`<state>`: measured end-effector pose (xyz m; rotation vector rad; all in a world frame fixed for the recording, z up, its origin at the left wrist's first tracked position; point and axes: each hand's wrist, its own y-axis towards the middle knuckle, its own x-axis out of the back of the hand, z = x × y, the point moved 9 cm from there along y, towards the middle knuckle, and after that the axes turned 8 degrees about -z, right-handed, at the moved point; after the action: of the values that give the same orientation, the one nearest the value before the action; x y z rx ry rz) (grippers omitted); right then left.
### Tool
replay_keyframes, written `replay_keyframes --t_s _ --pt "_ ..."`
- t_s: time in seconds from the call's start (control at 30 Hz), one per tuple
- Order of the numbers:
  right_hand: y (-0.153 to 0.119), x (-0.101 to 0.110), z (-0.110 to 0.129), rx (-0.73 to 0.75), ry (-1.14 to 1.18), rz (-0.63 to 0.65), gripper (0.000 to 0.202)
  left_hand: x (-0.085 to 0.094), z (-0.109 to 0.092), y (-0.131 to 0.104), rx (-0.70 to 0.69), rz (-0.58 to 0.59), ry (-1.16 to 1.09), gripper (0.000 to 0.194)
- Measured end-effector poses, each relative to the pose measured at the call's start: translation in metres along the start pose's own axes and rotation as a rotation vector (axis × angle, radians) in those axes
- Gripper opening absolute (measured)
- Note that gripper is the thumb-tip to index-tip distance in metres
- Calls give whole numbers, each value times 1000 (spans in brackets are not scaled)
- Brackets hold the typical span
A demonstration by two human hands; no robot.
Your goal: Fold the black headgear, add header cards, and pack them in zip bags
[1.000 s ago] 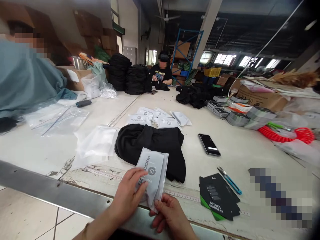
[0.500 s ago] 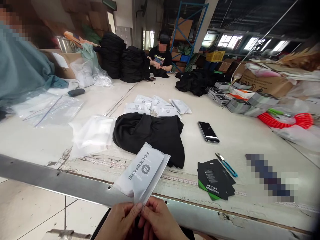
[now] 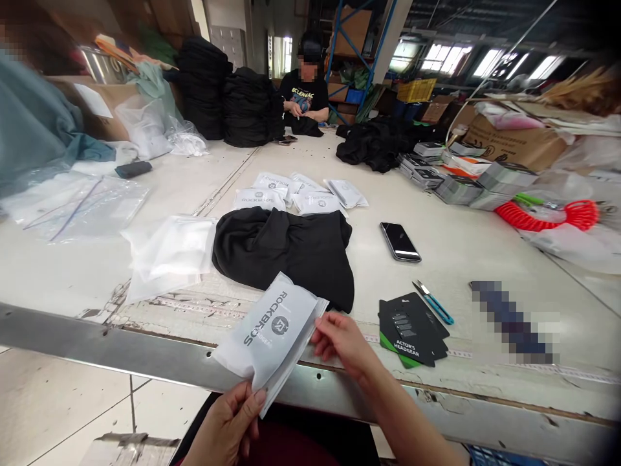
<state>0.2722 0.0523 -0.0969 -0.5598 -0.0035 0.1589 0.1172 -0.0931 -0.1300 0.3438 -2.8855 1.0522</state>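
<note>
A filled white ROCKBROS pouch (image 3: 272,330) lies tilted over the front edge of the table. My left hand (image 3: 235,417) pinches its lower corner between thumb and fingers. At the pouch's right edge, near the upper corner, my right hand (image 3: 337,340) has its fingers closed together; whether they grip the edge is hard to tell. Behind the pouch lies folded black fabric (image 3: 291,249). Thin white empty-looking bags (image 3: 177,249) are left of the fabric. Several filled white pouches (image 3: 317,202) sit beyond it. Black cards marked ACTOR'S HEADGEAR (image 3: 410,330) lie to the right.
Blue-handled snips (image 3: 434,303) lie beside the cards, with a phone (image 3: 400,241) behind them. A red coiled hose (image 3: 548,217) and card stacks (image 3: 502,184) are at the right. Tall black fabric piles (image 3: 250,107) stand at the back, near a seated person (image 3: 305,97).
My right hand has moved from the pouch's bottom corner up along its right edge. My left hand has shifted slightly left and down, still holding the corner. The view has shifted slightly.
</note>
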Motion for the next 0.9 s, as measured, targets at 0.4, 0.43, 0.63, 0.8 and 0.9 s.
replay_keyframes --t_s 0.4,0.43,0.63,0.8,0.9 --pt "-24 6 -17 -45 154 -41 31 34 -90 -6 -345 -55 431 45" --pt "-27 1 -22 -66 162 -15 33 43 -103 1 -404 -140 459 39" --pt "-27 -17 -30 -68 2 68 45 39 -118 43 -447 -143 539 73" --pt "-32 -30 -10 3 -6 198 44 25 -118 34 -364 49 333 67" --pt "-35 -31 9 107 -17 251 40 31 -117 31 -363 -46 290 56"
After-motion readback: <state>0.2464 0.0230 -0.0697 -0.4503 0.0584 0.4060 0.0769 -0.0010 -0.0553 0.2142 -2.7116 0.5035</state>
